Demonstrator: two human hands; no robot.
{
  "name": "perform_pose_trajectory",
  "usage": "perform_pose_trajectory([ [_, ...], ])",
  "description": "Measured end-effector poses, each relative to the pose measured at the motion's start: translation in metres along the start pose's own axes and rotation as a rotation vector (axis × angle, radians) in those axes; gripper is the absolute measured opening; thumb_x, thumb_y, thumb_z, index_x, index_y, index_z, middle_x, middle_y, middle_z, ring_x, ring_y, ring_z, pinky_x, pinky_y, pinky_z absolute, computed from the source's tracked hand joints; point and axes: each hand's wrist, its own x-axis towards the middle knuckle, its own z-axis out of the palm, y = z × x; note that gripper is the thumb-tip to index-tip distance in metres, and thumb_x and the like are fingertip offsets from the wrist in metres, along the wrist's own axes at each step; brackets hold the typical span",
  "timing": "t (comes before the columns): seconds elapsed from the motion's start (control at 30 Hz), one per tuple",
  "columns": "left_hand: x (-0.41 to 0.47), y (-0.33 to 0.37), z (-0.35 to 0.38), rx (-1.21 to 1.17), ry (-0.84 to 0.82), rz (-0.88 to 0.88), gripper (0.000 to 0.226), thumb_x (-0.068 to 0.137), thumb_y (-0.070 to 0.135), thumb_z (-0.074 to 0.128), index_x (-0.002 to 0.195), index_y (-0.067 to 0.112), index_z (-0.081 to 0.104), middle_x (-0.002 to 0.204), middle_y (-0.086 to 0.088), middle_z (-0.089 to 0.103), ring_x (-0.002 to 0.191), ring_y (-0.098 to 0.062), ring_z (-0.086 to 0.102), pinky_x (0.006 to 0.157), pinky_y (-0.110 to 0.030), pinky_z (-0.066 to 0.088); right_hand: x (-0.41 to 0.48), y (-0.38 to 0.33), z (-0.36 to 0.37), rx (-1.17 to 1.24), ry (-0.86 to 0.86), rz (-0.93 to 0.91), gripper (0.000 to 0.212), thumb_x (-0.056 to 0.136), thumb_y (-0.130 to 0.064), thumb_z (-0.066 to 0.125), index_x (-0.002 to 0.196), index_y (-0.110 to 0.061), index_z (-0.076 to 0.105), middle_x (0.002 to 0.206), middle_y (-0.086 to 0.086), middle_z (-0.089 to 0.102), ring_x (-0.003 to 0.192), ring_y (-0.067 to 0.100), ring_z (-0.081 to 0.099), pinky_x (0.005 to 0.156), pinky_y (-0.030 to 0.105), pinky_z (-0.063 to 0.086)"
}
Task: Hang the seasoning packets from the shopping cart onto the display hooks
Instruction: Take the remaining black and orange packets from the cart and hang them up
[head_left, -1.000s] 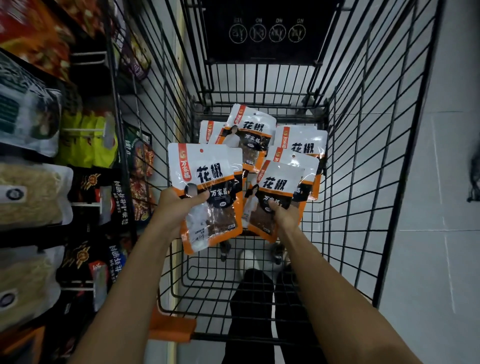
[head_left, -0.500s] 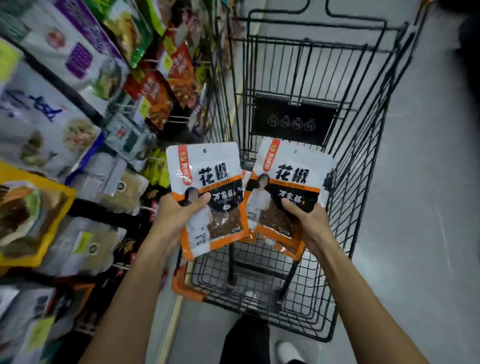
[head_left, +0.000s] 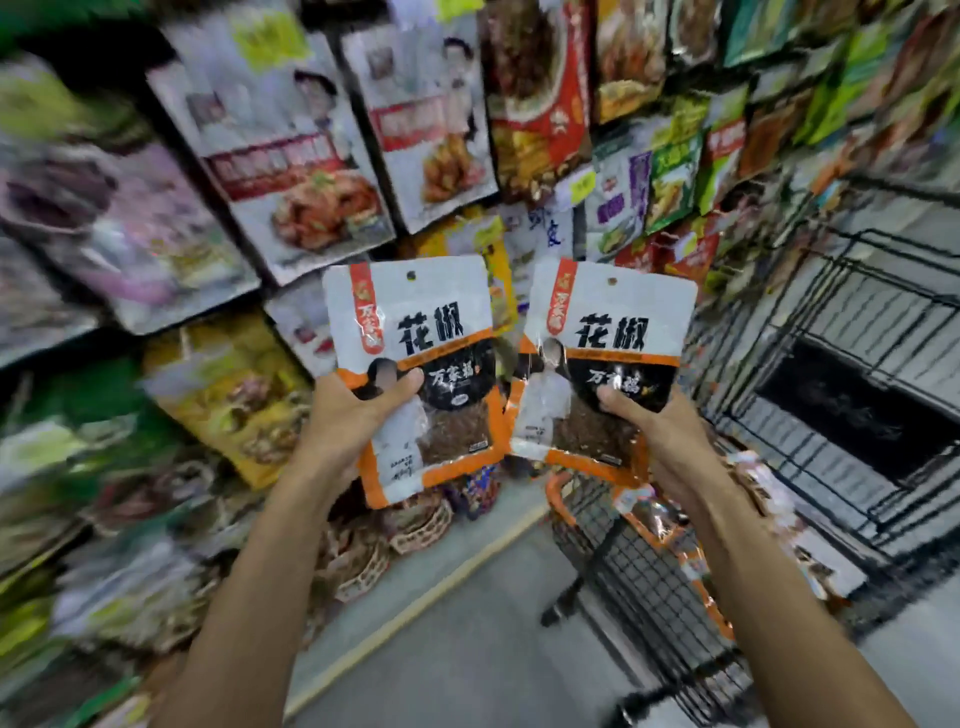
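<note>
The left hand (head_left: 358, 421) grips the left packet (head_left: 421, 317) at its lower left edge, thumb curled over the front, and at 3 o'clock from it the right hand (head_left: 667, 441) grips the right packet (head_left: 615, 322) the same way. Both white-and-orange seasoning packets stand upright side by side, their near edges almost touching. The black wire shopping cart (head_left: 831, 322) lies at 3 to 5 o'clock of the right hand with blurred cart packets (head_left: 657, 519) inside, while hanging display bags (head_left: 291, 156) fill 9 to 1 o'clock
</note>
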Motion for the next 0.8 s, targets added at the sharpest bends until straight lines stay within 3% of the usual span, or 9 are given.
perform_pose_trajectory([
  [0.1, -0.038, 0.024, -0.074, 0.026, 0.127, 0.027, 0.044, 0.055, 0.045, 0.080, 0.085, 0.017, 0.064, 0.078, 0.005, 0.069, 0.077, -0.017, 0.064, 0.073, -0.026, 0.051, -0.025, -0.021, 0.069, -0.046, -0.140, -0.102, 0.014, 0.077, -0.008, 0.076, 0.088, -0.012, 0.066, 0.069, -0.007, 0.074, 0.070, 0.000, 0.070, 0.061, 0.013, 0.053],
  [0.17, -0.067, 0.036, -0.122, 0.010, 0.193, 0.056, 0.038, 0.054, 0.044, 0.080, 0.078, 0.021, 0.064, 0.069, 0.011, 0.068, 0.068, -0.010, 0.064, 0.066, -0.021, 0.053, -0.045, -0.032, 0.114, -0.070, -0.256, -0.141, 0.023, 0.075, -0.011, 0.077, 0.097, -0.010, 0.068, 0.077, -0.004, 0.075, 0.072, 0.004, 0.071, 0.065, 0.018, 0.055],
  [0.23, -0.100, 0.047, -0.171, 0.002, 0.262, 0.078, 0.048, 0.049, 0.049, 0.082, 0.069, 0.012, 0.058, 0.061, -0.001, 0.058, 0.059, -0.014, 0.056, 0.059, -0.023, 0.046, -0.069, -0.040, 0.161, -0.092, -0.382, -0.177, 0.023, 0.073, -0.014, 0.078, 0.095, -0.016, 0.070, 0.082, -0.005, 0.076, 0.078, 0.009, 0.072, 0.068, 0.022, 0.056],
  [0.3, -0.137, 0.058, -0.221, -0.016, 0.307, 0.084, 0.062, 0.046, 0.054, 0.084, 0.082, 0.011, 0.058, 0.078, -0.007, 0.052, 0.073, -0.020, 0.048, 0.071, -0.035, 0.041, -0.098, -0.045, 0.208, -0.102, -0.477, -0.200, 0.017, 0.071, -0.017, 0.080, 0.085, -0.020, 0.071, 0.085, -0.002, 0.076, 0.084, 0.017, 0.072, 0.076, 0.032, 0.057],
  [0.4, -0.195, 0.070, -0.298, 0.034, 0.385, 0.109, 0.032, 0.054, 0.048, 0.082, 0.064, 0.025, 0.063, 0.066, 0.003, 0.058, 0.068, -0.012, 0.057, 0.069, -0.025, 0.047, -0.151, -0.046, 0.277, -0.095, -0.637, -0.211, 0.027, 0.063, -0.024, 0.080, 0.088, -0.019, 0.071, 0.086, -0.003, 0.076, 0.087, 0.018, 0.071, 0.081, 0.035, 0.053],
  [0.47, -0.235, 0.078, -0.343, 0.050, 0.444, 0.154, 0.012, 0.063, 0.035, 0.078, 0.069, 0.030, 0.069, 0.062, 0.017, 0.062, 0.064, -0.004, 0.061, 0.064, -0.019, 0.052, -0.190, -0.043, 0.318, -0.099, -0.749, -0.213, 0.041, 0.059, -0.033, 0.082, 0.096, -0.019, 0.071, 0.095, -0.003, 0.076, 0.094, 0.016, 0.071, 0.086, 0.036, 0.050],
  [0.57, -0.286, 0.085, -0.410, 0.061, 0.501, 0.165, 0.023, 0.067, 0.032, 0.074, 0.086, 0.023, 0.064, 0.071, 0.010, 0.064, 0.075, -0.011, 0.064, 0.070, -0.023, 0.053, -0.249, -0.030, 0.374, -0.105, -0.842, -0.229, 0.054, 0.055, -0.047, 0.083, 0.102, -0.022, 0.072, 0.105, -0.004, 0.075, 0.102, 0.014, 0.069, 0.091, 0.038, 0.047],
  [0.7, -0.332, 0.082, -0.486, 0.041, 0.508, 0.099, 0.045, 0.067, 0.045, 0.074, 0.088, 0.011, 0.053, 0.079, -0.010, 0.050, 0.077, -0.021, 0.048, 0.077, -0.035, 0.041, -0.307, -0.009, 0.436, -0.074, -0.888, -0.198, 0.051, 0.050, -0.046, 0.085, 0.094, -0.022, 0.075, 0.101, -0.002, 0.076, 0.096, 0.016, 0.071, 0.090, 0.040, 0.050],
  [0.8, -0.344, 0.069, -0.529, 0.004, 0.565, 0.050, 0.024, 0.082, 0.036, 0.065, 0.096, 0.015, 0.067, 0.102, -0.007, 0.068, 0.100, -0.023, 0.061, 0.100, -0.045, 0.044, -0.334, 0.002, 0.467, -0.100, -0.919, -0.208, 0.048, 0.052, -0.046, 0.084, 0.095, -0.026, 0.075, 0.100, -0.004, 0.076, 0.093, 0.013, 0.071, 0.088, 0.038, 0.049],
])
